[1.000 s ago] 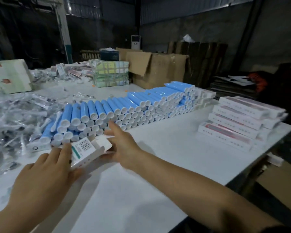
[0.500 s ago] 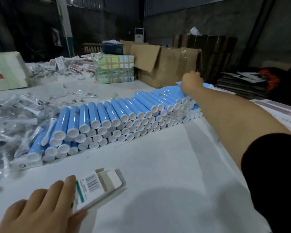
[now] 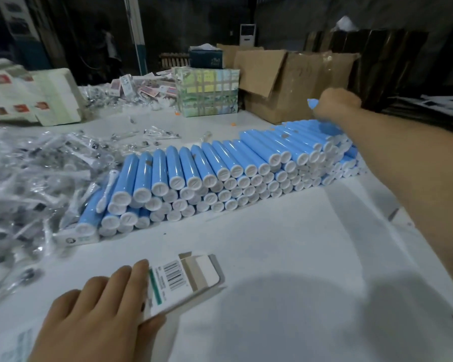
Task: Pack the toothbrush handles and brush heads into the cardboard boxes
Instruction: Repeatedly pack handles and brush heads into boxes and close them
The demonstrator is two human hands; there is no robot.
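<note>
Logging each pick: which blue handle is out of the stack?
The blue handle in the right hand, lifted above the stack's far right end; the rest lie stacked.

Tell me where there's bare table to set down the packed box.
Best patch: the white table between the stacked blue handles, the right forearm, and the small box under the left hand. A thinner strip lies behind the stack, before the brown carton. The left side is crowded with bagged brush heads.

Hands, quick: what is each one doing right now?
Left hand: holds the small cardboard box, its end flap open.
Right hand: fingers curled round a blue toothbrush handle above the stack.
</note>
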